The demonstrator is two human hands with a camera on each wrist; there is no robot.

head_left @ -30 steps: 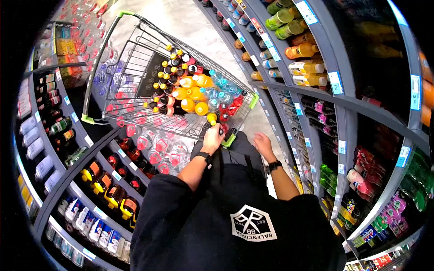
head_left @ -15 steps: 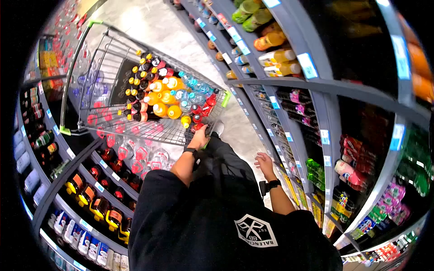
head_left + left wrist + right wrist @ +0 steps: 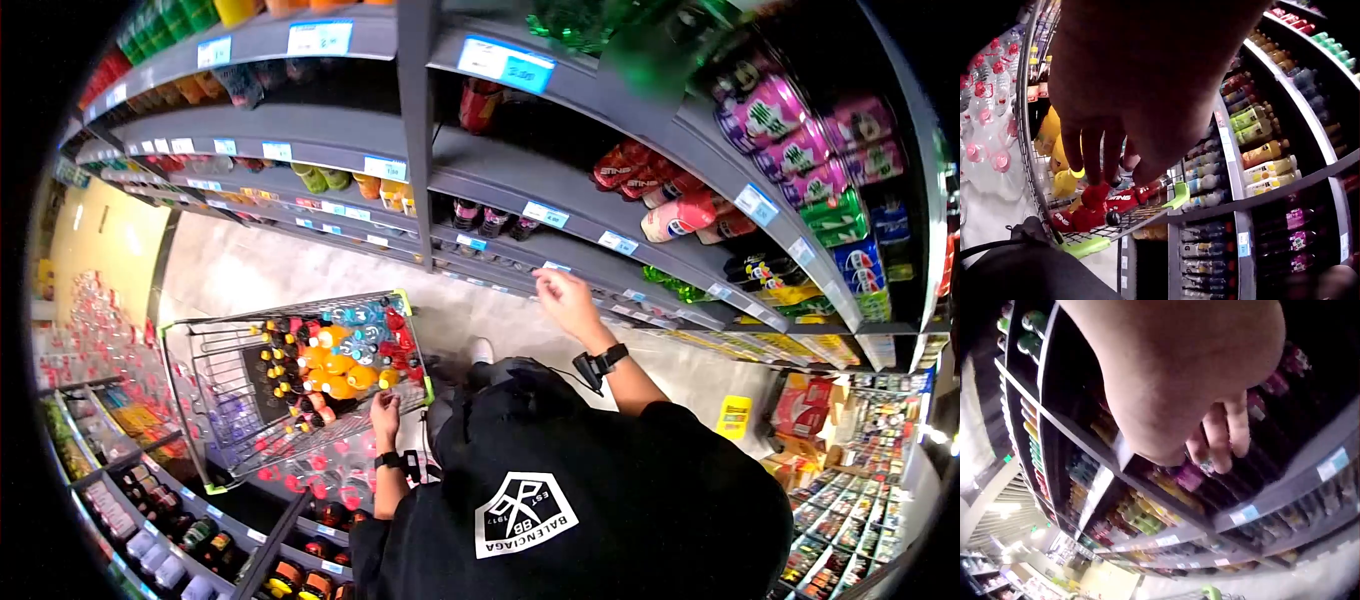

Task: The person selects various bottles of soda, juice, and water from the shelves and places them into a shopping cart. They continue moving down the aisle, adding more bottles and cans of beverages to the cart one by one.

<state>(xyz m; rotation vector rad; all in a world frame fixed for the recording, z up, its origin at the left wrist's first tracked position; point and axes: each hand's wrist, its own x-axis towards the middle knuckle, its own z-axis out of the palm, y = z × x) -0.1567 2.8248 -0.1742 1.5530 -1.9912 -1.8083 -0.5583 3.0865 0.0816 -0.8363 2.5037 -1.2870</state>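
Observation:
My left hand (image 3: 385, 415) is beside the near side of a wire shopping cart (image 3: 428, 390) with green corners. In the left wrist view its loose fingers hang over red bottles (image 3: 1121, 203) in the cart, fingertips close to them, with no grip visible. Orange drink bottles (image 3: 335, 383), blue-capped clear bottles (image 3: 365, 318) and dark bottles with yellow caps (image 3: 278, 372) also fill the cart. Raised before the shelf on the right, my right hand (image 3: 565, 302) holds nothing, its fingers loosely bent. In the right wrist view, dark bottles with purple labels (image 3: 1191, 477) are behind it.
A long grey shelf (image 3: 570, 190) of drinks runs along the far side, with red and pink bottles (image 3: 680, 215) and purple-wrapped packs (image 3: 765, 110). Large clear bottles (image 3: 340, 480) with red caps stand by the cart. A yellow floor sign (image 3: 734, 415) is at the right.
The head view has swung right, toward the shelf. My left hand has drawn back from the red bottles to the cart's side, and my right hand has risen toward the shelf.

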